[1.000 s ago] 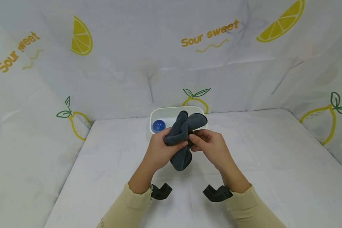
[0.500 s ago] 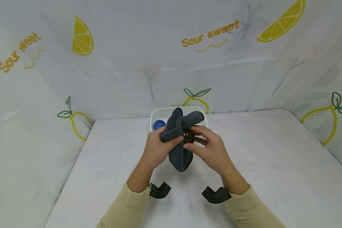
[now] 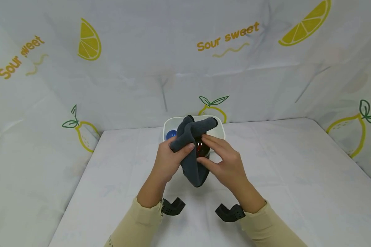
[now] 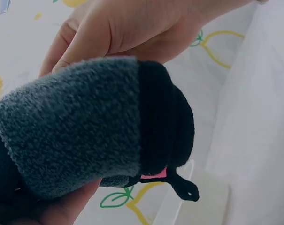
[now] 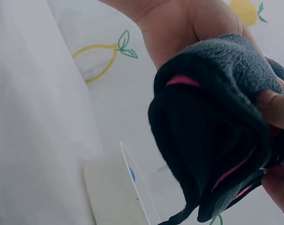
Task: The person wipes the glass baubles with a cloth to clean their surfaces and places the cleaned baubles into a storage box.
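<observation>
My left hand [image 3: 170,156] grips a folded dark grey towel [image 3: 190,168] with black edging, its thumb lying over the fold. In the left wrist view the plush towel [image 4: 76,122] fills the middle, and a small black hanging loop [image 4: 185,187] sticks out from its edge. Between the thumb and fingers of my right hand [image 3: 227,163] is a shiny dark red ball [image 3: 202,149], held against the towel's right side. Part of the ball is covered by the towel. Pink lines show along the towel's edges [image 5: 183,80] in the right wrist view.
Behind the hands stands a white bin [image 3: 221,128], with a blue ball [image 3: 171,134] at its left end. The towel overlaps the bin in the head view. A white cloth [image 3: 296,171] covers the table, and a lemon-printed curtain [image 3: 126,75] hangs behind it.
My right fingers have spread wider round the red ball, so more of it shows. The towel and left hand have shifted slightly left, and the towel now overlaps part of the blue ball.
</observation>
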Tool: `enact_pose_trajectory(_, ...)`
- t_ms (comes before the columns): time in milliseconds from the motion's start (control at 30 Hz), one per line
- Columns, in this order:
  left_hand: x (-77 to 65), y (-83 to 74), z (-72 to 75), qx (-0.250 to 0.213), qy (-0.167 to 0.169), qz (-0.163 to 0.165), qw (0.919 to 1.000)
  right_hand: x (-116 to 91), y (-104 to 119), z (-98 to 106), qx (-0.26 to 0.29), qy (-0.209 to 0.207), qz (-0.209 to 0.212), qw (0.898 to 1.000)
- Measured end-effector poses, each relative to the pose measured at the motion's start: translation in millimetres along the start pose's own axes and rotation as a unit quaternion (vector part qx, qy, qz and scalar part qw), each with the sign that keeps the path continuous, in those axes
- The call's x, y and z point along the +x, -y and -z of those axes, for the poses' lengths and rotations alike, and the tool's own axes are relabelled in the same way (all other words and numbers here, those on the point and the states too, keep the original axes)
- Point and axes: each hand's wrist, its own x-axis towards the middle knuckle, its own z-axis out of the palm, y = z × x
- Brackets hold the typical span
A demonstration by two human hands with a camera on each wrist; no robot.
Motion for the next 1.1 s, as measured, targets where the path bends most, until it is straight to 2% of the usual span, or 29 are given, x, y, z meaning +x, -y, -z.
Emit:
enact_pose_trajectory(200,-2.6,-3.2,-1.7,0.006,0.004,-0.012,0.9999,0.1,-1.4,1.8,0.047,-0.013,-0.04,0.998)
enact_pose_trajectory(400,-4.5,-3.7,-2.7,0.029,0.007,-0.018,0.9994,-0.1,-1.5,1.6,0.066,-0.015,-0.112,0.991)
enact_pose_trajectory(567,-5.0,-4.1,-3.9,0.041,0.016,-0.027,0.9987,-0.3,-0.5,3.8,0.077,-0.005,-0.197,0.977)
enact_pose_trajectory(767,-6.2,-6.1,-5.3,0.053,0.02,-0.034,0.9978,4.7,2.4,8.4,0.123,0.038,-0.288,0.949)
enact_pose_trajectory(833,-6.3,-6.0,-5.6,0.055,0.017,-0.034,0.9977,6.4,3.3,9.7,0.128,0.055,-0.303,0.943)
enact_pose_trajectory(1100,-5.7,-5.8,-6.5,0.075,-0.01,-0.047,0.9961,9.3,3.1,12.6,0.143,0.106,-0.322,0.93)
